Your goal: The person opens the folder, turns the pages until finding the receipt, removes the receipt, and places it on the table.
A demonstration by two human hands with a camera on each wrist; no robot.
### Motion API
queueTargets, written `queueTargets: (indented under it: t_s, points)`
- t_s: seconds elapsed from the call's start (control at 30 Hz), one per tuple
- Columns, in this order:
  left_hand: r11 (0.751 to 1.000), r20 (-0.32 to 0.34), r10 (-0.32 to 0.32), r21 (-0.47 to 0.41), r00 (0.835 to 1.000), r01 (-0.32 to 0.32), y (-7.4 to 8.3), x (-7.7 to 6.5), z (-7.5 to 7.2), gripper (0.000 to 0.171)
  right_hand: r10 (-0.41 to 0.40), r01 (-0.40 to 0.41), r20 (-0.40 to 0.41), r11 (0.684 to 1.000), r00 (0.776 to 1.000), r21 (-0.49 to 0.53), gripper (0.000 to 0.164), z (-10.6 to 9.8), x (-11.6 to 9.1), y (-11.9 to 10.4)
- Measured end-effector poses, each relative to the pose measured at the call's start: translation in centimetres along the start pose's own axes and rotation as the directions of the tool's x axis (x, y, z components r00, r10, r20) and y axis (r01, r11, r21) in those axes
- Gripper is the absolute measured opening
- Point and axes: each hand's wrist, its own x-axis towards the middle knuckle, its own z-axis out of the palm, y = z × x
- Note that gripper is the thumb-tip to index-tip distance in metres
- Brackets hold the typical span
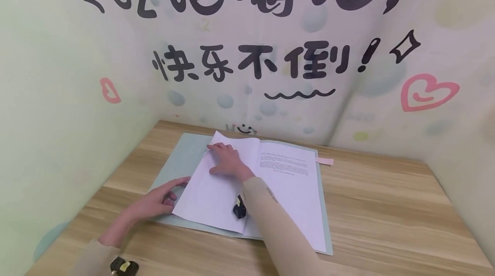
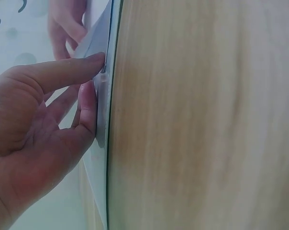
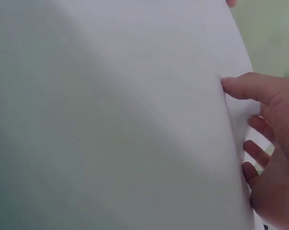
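Observation:
An open pale blue-green folder (image 1: 170,155) of white sheets lies on the wooden table. My left hand (image 1: 152,203) is at the lower left corner of a loose white page (image 1: 205,196), which stands out over the cover. In the left wrist view the left thumb (image 2: 94,62) and a bent finger meet at the sheet's edge. My right hand (image 1: 230,162) rests spread on the same page's upper part, fingertips close to its left edge. The right wrist view shows the right thumb (image 3: 235,87) touching the bowed paper (image 3: 149,105), other fingers bent beside it.
The right-hand page (image 1: 290,198) carries a block of printed text near its top. A pink tab (image 1: 325,161) sticks out past the folder's right edge. Behind the table (image 1: 386,216) rises a wall (image 1: 290,112) with large black writing.

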Motion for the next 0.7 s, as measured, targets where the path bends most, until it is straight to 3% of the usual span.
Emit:
queueTargets:
  t_s: [0.2, 0.4, 0.7]
  points:
    - [0.997, 0.011, 0.055, 0.046, 0.998, -0.055, -0.09, -0.07, -0.1, 0.064, 0.049, -0.047, 0.04, 0.998, 0.998, -0.044, 0.076, 0.21, 0.03, -0.42]
    - [0.994, 0.04, 0.089, 0.06, 0.995, -0.091, -0.17, 0.11, -0.11, 0.051, 0.045, -0.04, 0.061, 0.995, 0.997, -0.093, 0.067, 0.4, 0.06, -0.51]
    - [0.992, 0.011, 0.051, 0.112, 0.999, -0.052, 0.15, 0.1, -0.07, 0.044, 0.021, -0.016, 0.071, 0.998, 0.997, -0.063, 0.056, 0.41, 0.0, -0.67]
